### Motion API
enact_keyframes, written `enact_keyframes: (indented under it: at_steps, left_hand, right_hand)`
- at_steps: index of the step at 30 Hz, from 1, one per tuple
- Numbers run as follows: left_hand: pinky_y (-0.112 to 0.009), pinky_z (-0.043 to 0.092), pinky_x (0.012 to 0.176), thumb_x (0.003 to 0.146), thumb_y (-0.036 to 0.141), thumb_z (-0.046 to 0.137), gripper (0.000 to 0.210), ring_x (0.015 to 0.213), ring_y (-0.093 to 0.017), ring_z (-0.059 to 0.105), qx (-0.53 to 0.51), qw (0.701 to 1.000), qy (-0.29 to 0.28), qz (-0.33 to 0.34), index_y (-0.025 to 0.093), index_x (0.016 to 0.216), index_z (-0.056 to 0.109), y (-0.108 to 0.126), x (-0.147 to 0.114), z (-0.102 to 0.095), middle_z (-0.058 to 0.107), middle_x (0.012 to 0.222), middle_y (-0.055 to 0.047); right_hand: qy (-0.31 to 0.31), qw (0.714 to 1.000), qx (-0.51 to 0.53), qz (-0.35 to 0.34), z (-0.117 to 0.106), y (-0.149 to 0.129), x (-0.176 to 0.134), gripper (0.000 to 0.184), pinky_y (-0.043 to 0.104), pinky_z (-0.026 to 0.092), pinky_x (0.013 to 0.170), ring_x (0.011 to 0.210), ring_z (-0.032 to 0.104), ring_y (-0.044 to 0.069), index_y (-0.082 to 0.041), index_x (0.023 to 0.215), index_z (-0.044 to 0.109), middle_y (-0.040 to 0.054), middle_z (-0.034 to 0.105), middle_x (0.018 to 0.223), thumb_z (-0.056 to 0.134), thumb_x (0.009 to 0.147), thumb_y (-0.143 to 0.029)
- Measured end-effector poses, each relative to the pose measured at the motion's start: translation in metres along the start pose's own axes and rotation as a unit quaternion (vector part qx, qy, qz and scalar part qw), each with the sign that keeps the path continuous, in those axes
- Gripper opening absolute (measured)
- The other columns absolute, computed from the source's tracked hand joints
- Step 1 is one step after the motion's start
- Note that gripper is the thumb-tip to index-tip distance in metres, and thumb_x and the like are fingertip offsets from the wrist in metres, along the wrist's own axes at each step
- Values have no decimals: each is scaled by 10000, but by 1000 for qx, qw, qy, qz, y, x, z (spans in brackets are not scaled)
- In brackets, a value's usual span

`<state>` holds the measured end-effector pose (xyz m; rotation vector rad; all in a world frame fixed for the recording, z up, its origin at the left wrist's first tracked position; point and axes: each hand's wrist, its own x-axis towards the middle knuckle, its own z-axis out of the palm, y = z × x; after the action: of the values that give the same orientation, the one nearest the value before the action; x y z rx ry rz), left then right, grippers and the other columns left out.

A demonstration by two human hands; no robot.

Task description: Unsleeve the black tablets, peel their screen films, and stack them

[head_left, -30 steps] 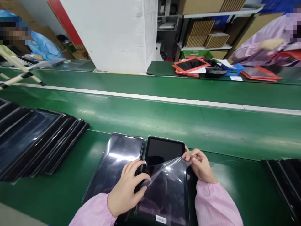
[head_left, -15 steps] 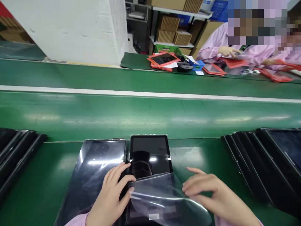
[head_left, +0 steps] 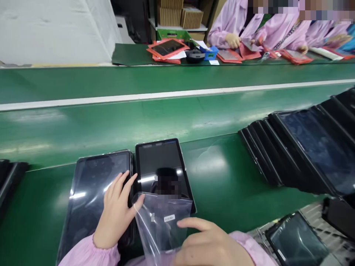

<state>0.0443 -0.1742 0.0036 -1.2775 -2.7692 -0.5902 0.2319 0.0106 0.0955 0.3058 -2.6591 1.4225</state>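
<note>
A dark-screened tablet [head_left: 159, 162] lies on the green surface in the middle. A clear plastic bag [head_left: 149, 229] with a small white label is over its lower end, creased and pulled toward me. My left hand [head_left: 116, 210] has its fingers spread at the edge of the neighbouring stack of film-covered tablets [head_left: 91, 192]; its thumb touches the bag's upper left corner. My right hand [head_left: 210, 244] is at the bag's lower right, its index finger stretched out and its other fingers curled on the plastic. The fingertips below are partly hidden.
Overlapping dark tablets [head_left: 283, 147] lean in a row at the right; more [head_left: 13, 175] lie at the far left. A film-covered tablet [head_left: 298, 240] rests on a grey slatted surface, lower right. Across the green belt [head_left: 111, 122], co-workers in pink sleeves [head_left: 230, 22] handle red-wrapped items.
My view has turned right, revealing the lower-right tablet. The bag has been drawn down, baring more screen, and my right hand has moved lower and nearer to me.
</note>
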Motion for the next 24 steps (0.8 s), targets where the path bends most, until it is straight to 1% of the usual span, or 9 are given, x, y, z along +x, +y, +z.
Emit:
enact_keyframes:
  at_steps: [4,10,12,15,17,19,20,22,24]
  left_hand:
    - [-582,361,1087,978,415,478,486,1399,-375,375,11,999,19,39,228,1420,407,-4,-4,-4,451,1464,-175]
    - [-591,380,1068,936,413,565,636,1398,-390,367,-26,993,-17,113,186,1485,338,-5,-31,-29,413,1498,-194]
    - [-520,425,1043,908,315,626,494,1340,-356,442,-70,986,-2,152,196,1366,487,-4,-40,-42,477,1436,-166]
    - [-339,504,881,861,109,650,203,1030,-208,615,-167,965,71,188,243,1014,652,-3,-39,-58,626,1126,-48]
    - [-293,503,789,857,78,646,175,861,-154,621,-194,962,113,159,248,900,657,-1,-26,-60,635,957,-3]
    - [-316,504,809,873,139,654,126,873,-165,628,-177,973,118,87,258,915,659,1,-4,-58,654,943,1]
    - [-335,505,822,879,195,660,114,903,-183,632,-170,978,113,45,264,970,658,2,7,-56,666,965,-7]
    - [-354,522,801,882,279,658,371,950,-212,631,-188,974,121,-45,261,1242,570,4,27,-54,670,1065,-46]
    - [-381,529,793,868,330,665,595,978,-240,618,-171,970,152,-79,228,1405,429,4,39,-53,645,1158,-93]
  right_hand:
    - [21,999,-26,-29,15,-2,4,558,211,348,1111,578,609,67,-187,943,672,-37,708,681,165,1092,-369]
    - [70,986,-69,-137,20,-3,6,461,271,379,1095,634,602,78,-187,992,665,-34,756,899,223,1093,-270]
    - [81,984,-76,-139,22,-3,7,438,276,405,1075,653,610,77,-192,990,674,-31,755,919,257,1090,-281]
    - [126,980,-89,-124,14,6,13,245,283,473,1004,820,663,98,-199,1011,684,-1,749,1000,444,1038,-243]
    - [145,977,-124,-93,2,23,18,179,333,516,952,1031,659,170,-189,1086,684,73,717,1135,552,967,-216]
    - [145,978,-151,-20,-13,45,21,275,407,531,940,1130,632,240,-167,1193,654,139,676,1227,594,933,-233]
    - [141,980,-138,20,-20,56,22,303,416,539,932,1098,650,243,-169,1217,643,132,693,1195,604,924,-237]
    - [126,983,-91,98,-28,74,23,308,380,568,858,924,702,208,-190,1214,641,82,739,1062,614,910,-233]
    - [119,979,-69,153,-31,84,23,333,344,574,785,778,700,173,-209,1231,630,36,749,974,595,900,-201]
